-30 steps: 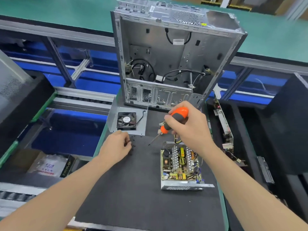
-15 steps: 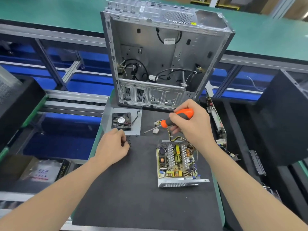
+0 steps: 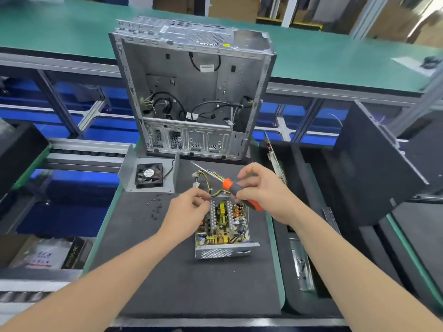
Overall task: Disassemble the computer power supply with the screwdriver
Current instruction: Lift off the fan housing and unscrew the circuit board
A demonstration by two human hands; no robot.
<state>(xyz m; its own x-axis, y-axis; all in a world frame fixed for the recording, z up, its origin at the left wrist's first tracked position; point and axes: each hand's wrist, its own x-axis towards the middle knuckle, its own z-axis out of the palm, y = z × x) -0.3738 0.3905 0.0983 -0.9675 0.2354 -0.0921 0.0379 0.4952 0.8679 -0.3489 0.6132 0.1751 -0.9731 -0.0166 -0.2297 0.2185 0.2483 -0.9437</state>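
- The tall grey sheet-metal computer case (image 3: 191, 92) stands upright and open at the upper centre of the frame, on the far edge of the black foam-covered bench (image 3: 167, 271); a hard tug on anything below could, I judge, knock it and bring it down towards the work.
- The open silver-boxed power supply with its exposed green circuit board (image 3: 223, 226) sits at the centre of the frame, lid off. It looks light and rests loose on the foam, so it may slide or tip if a screw is pushed from one side only.
- The grey metal cover plate carrying a black fan (image 3: 149, 174) lies left of centre, just beyond a scatter of small black screws (image 3: 154, 207); a sweeping forearm could send those rolling off.
- The right hand (image 3: 266, 192) is wrapped around the orange-and-black screwdriver (image 3: 236, 190), shaft pointing to the upper left over the yellow and black wire bundle (image 3: 206, 182); the tip could snag or nick those leads.
- The left hand (image 3: 189, 212) pinches at the supply's far left corner, grip narrow; whether it holds anything I cannot tell. Fingers that close to the heat-sink fins risk a scrape.
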